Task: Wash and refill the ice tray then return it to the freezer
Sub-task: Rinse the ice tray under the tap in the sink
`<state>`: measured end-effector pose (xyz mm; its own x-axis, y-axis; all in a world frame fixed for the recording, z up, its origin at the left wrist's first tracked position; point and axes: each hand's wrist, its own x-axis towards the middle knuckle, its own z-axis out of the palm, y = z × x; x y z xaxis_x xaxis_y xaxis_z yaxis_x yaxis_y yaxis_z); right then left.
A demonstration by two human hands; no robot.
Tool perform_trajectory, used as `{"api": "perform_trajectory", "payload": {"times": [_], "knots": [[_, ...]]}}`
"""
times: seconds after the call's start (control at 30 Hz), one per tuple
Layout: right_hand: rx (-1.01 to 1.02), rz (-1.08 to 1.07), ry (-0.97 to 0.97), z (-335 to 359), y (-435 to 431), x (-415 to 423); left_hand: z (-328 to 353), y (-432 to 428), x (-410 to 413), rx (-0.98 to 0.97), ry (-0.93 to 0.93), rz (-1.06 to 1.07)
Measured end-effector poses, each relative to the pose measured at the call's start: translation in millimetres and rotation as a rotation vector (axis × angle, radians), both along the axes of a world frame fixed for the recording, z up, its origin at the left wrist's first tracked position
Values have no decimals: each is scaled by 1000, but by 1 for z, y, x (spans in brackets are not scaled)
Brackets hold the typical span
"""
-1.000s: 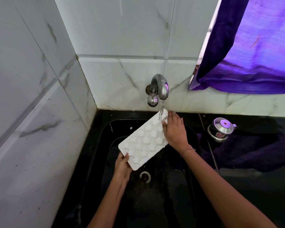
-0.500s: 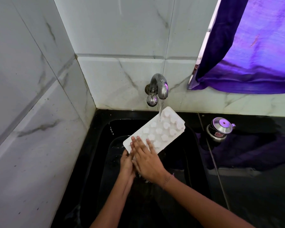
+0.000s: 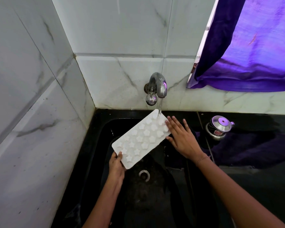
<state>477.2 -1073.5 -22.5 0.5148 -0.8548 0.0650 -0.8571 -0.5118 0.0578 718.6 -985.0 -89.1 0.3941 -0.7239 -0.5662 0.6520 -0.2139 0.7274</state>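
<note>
A white ice tray (image 3: 141, 139) with flower- and star-shaped moulds is held tilted over the black sink (image 3: 105, 129), its far end under the water running from the steel tap (image 3: 158, 86). My left hand (image 3: 116, 165) grips the tray's near corner, thumb on top. My right hand (image 3: 182, 137) lies flat with straight, spread fingers, its fingertips touching the tray's far right edge.
The sink drain (image 3: 144, 175) shows below the tray. A small steel pot with a lid (image 3: 219, 127) stands on the wet black counter (image 3: 262, 186) at the right. A purple curtain (image 3: 253, 46) hangs at the upper right. Marble-patterned tiled walls (image 3: 31, 112) close the left and back.
My right hand slid from the tray's near end, beside my left hand, up to its far right edge. The tray stays under the running water in my left hand.
</note>
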Motion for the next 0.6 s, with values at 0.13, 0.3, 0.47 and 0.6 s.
{"api": "perform_trajectory", "payload": {"times": [0.13,0.3,0.47,0.6], "knots": [[-23,-54,-55,0,5,24,4,3,-12,-24,37,-2],[-21,83,-28,-16,40,81,12,-3,-25,-58,28,-24],[-11,340,50,-20,52,120,20,-2,-26,-116,-48,-71],[20,258,4,-10,17,103,18,0,-18,-52,-132,-60]]}}
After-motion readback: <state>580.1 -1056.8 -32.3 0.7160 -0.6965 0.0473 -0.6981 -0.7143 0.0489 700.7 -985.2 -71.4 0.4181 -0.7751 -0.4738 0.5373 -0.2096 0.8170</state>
